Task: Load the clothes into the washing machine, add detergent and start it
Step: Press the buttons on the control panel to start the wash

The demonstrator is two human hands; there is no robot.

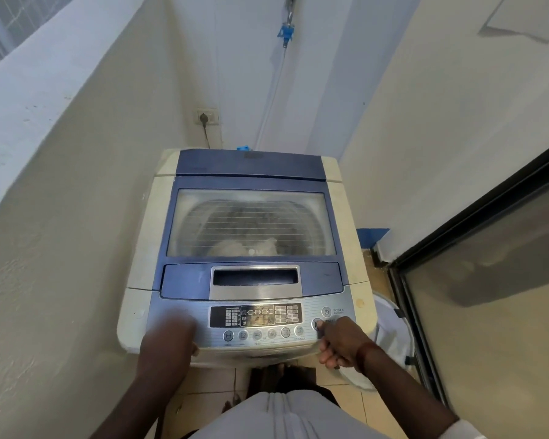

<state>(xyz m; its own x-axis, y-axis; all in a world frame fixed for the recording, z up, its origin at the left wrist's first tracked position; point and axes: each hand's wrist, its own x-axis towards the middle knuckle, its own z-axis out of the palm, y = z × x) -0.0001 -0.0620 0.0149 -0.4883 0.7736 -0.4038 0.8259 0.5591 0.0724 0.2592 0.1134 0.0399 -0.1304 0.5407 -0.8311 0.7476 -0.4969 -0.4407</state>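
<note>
A top-loading washing machine (140,248) with a blue lid (251,172) stands in front of me, lid down. Pale clothes (244,247) show through the lid's window in the drum. My left hand (168,337) rests flat on the left end of the control panel (257,324), holding nothing. My right hand (339,340) is mostly curled, with one fingertip on the round button (317,324) just below the power button (326,311). No detergent container is in view.
White walls close in on the left and behind. A plug sits in the wall socket (206,117), and a hose (276,87) runs down from a blue tap fitting. A white laundry basket (390,337) stands right of the machine, beside a dark-framed glass door (476,280).
</note>
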